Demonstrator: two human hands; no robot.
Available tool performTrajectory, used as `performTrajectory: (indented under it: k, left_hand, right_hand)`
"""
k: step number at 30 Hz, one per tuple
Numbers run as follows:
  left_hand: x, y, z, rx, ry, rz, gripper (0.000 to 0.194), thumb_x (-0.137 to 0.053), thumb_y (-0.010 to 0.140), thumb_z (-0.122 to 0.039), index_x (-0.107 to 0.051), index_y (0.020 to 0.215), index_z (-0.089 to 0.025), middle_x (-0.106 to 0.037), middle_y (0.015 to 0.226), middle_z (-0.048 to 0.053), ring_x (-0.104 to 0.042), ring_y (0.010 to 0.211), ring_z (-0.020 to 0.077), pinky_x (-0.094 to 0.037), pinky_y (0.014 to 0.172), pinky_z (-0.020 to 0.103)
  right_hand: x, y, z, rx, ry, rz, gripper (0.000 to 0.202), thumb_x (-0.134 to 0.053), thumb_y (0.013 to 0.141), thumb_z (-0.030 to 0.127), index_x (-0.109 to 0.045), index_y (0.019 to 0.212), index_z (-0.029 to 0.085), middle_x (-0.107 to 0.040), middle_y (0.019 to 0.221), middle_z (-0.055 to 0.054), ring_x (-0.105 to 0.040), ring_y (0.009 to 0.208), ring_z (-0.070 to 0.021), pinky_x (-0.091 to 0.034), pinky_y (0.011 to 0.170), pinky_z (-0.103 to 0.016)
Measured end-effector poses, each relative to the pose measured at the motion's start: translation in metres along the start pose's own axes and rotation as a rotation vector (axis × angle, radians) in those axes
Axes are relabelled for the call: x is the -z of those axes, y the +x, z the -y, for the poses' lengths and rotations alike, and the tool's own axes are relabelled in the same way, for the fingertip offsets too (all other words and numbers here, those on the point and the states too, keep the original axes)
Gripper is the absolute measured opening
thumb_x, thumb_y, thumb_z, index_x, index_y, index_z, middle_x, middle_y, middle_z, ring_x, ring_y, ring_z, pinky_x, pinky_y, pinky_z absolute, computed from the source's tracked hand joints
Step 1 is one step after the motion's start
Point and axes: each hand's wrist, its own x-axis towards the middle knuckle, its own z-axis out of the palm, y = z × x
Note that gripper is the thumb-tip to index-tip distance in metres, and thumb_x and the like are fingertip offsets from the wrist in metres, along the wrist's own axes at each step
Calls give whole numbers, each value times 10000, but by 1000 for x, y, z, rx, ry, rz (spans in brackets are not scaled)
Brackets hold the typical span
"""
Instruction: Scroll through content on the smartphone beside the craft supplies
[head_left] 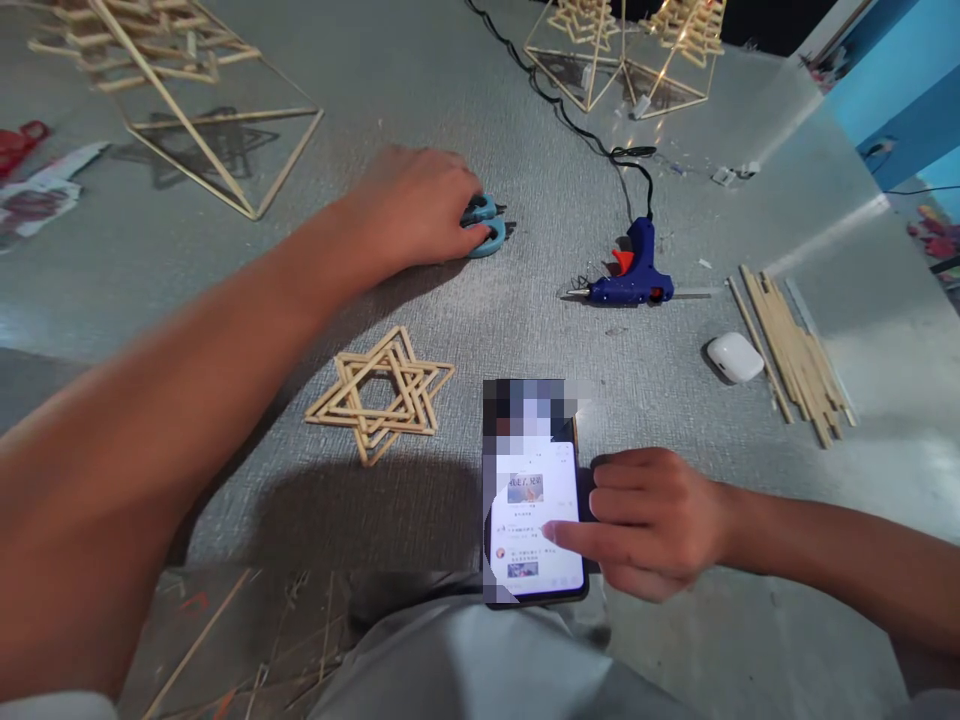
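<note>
Nearest the camera, the phone [536, 520] lies flat on the grey desk [465, 310] at about 6 o'clock, its screen lit, its top part blurred out. On it rests the right hand [652, 520], coming in from 4 o'clock: the forefinger is stretched out with its tip on the lower screen, the other fingers loosely curled, so this grip holds nothing. At 11 o'clock from the phone, well apart, the left hand [416, 205] lies palm down over a pair of blue-handled scissors [484, 225]; its fingers cover the handles, and I cannot tell whether they clasp them. Between the two hands sits a star of thin wooden sticks [382, 395], flat on the desk. At 1 o'clock from the phone lies a blue glue gun [630, 275], its black cable [570, 120] running away toward 12. Right of it are a white earbud case [735, 357] and, just beside that, a bundle of loose sticks [795, 350]. Wire-framed stick ornaments [622, 50] stand at the far edge.
</note>
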Motion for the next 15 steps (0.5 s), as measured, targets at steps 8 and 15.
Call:
performTrajectory:
  k: [8, 15]
  left_hand:
    - [76, -27, -70, -49, -35, -148, 436, -517, 1073, -407, -748, 1311, -124, -772, 1232, 121, -679, 1222, 345, -447, 1139, 486]
    - [103, -42, -107, -105, 119, -67, 508, -379, 1099, -492, -823, 1135, -246, -760, 914, 102, -743, 1121, 429, -554, 880, 545]
  right_hand:
    - [3, 4, 0, -21, -31, -18, 305, -498, 962, 156, -705, 1182, 113, -538, 650, 35, -452, 577, -174, -347, 507, -334]
    - [4, 5, 1, -58, -92, 102, 385, -482, 1010, 203, -684, 1335, 164, -593, 812, -6, -499, 717, -194, -404, 639, -346]
